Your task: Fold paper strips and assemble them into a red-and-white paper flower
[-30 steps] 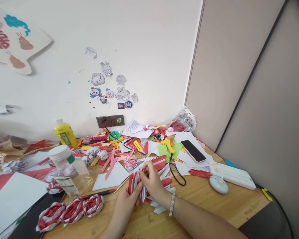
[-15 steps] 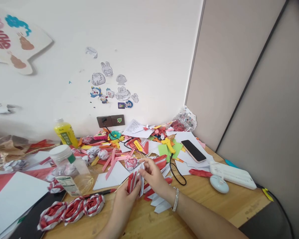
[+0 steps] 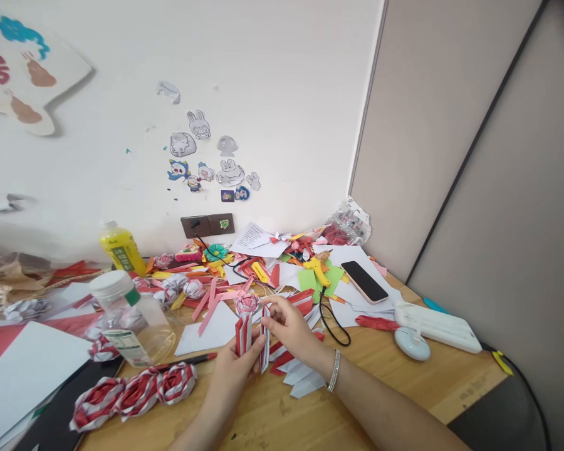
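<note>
Red and white folded paper strips (image 3: 243, 336) stand upright in my left hand (image 3: 240, 363), whose fingers are closed round their lower part. My right hand (image 3: 284, 322) pinches the white edge of the folded paper (image 3: 264, 341) on the right side of the bundle. A gap shows between the two parts of the paper. Just behind them is a pink and white paper rose (image 3: 247, 304). More red and white folded strips (image 3: 291, 363) lie on the table under my right wrist, partly hidden by it.
Three red and white paper roses (image 3: 134, 394) lie at front left, near a clear plastic jar (image 3: 131, 322). A yellow-labelled bottle (image 3: 121, 249) stands behind. Further right are a yellow glue gun (image 3: 317, 270), a phone (image 3: 364, 282), a white power strip (image 3: 444, 329) and a mouse (image 3: 412, 345).
The folded paper between my hands has parted into two sections with a gap. My left hand has shifted slightly left, and the view has moved a little.
</note>
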`<action>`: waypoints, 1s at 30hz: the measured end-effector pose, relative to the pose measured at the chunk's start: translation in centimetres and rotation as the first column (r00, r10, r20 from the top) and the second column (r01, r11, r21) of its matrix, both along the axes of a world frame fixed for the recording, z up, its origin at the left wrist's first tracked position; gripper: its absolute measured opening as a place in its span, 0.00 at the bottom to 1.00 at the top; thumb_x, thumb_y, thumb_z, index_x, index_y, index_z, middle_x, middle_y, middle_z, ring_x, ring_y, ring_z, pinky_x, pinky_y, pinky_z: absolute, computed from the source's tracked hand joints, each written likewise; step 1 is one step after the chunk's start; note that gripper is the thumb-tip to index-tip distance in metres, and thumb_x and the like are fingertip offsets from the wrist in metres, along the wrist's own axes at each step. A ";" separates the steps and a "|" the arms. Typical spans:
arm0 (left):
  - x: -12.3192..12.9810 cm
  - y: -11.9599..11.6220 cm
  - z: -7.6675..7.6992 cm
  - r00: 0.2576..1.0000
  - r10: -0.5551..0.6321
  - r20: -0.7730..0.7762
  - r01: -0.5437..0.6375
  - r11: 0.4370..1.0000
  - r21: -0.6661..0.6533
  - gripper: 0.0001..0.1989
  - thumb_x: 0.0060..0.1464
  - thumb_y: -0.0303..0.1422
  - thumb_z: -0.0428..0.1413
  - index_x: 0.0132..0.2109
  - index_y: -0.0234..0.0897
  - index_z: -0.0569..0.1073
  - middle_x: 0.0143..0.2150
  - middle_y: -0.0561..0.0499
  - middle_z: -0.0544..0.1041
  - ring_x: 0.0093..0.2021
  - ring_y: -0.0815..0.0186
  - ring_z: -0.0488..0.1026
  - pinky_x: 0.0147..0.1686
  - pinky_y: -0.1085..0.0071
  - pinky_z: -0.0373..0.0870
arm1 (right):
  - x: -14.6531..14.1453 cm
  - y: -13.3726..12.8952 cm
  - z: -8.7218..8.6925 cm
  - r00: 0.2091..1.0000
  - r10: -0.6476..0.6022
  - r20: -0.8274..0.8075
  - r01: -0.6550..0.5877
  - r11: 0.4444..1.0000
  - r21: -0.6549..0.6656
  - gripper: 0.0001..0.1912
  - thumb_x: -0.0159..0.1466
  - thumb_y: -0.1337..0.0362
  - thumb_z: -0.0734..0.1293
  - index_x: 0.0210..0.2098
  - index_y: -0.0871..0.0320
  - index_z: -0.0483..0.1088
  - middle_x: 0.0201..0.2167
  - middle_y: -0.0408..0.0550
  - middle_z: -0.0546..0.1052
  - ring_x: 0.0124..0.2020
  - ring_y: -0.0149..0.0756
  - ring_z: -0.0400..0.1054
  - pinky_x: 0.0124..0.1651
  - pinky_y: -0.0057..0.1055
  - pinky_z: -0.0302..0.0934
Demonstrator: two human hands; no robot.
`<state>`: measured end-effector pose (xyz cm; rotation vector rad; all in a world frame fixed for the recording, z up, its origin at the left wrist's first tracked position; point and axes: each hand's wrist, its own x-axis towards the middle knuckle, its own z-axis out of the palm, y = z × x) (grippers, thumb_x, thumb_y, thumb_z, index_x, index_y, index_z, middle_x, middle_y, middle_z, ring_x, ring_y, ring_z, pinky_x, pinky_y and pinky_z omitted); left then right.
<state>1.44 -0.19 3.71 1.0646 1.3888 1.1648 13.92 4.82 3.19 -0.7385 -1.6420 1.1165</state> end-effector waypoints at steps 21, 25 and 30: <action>-0.4 0.1 -0.4 0.992 0.045 -0.119 -0.040 0.998 0.045 0.31 0.35 0.49 0.59 0.43 0.29 0.74 0.15 0.56 0.71 0.16 0.68 0.65 0.18 0.73 0.60 | 0.2 -0.6 0.5 0.984 -0.142 0.109 0.124 0.980 0.158 0.12 0.59 0.66 0.60 0.43 0.56 0.62 0.24 0.38 0.60 0.25 0.28 0.56 0.29 0.26 0.52; -0.4 0.1 -0.1 0.993 0.056 -0.100 -0.050 0.997 0.066 0.29 0.32 0.46 0.61 0.40 0.28 0.75 0.24 0.50 0.78 0.25 0.64 0.71 0.26 0.71 0.66 | 0.1 -0.8 0.6 0.973 -0.190 0.128 0.166 0.969 0.181 0.10 0.59 0.67 0.60 0.42 0.57 0.62 0.20 0.36 0.57 0.22 0.28 0.54 0.26 0.25 0.50; -0.4 0.1 -0.1 0.991 0.059 -0.124 -0.051 0.996 0.067 0.28 0.34 0.46 0.60 0.40 0.30 0.75 0.28 0.48 0.79 0.30 0.59 0.75 0.27 0.70 0.69 | 0.0 -0.9 0.6 0.972 -0.207 0.111 0.179 0.959 0.221 0.10 0.60 0.68 0.58 0.41 0.57 0.63 0.19 0.36 0.57 0.21 0.27 0.53 0.26 0.25 0.50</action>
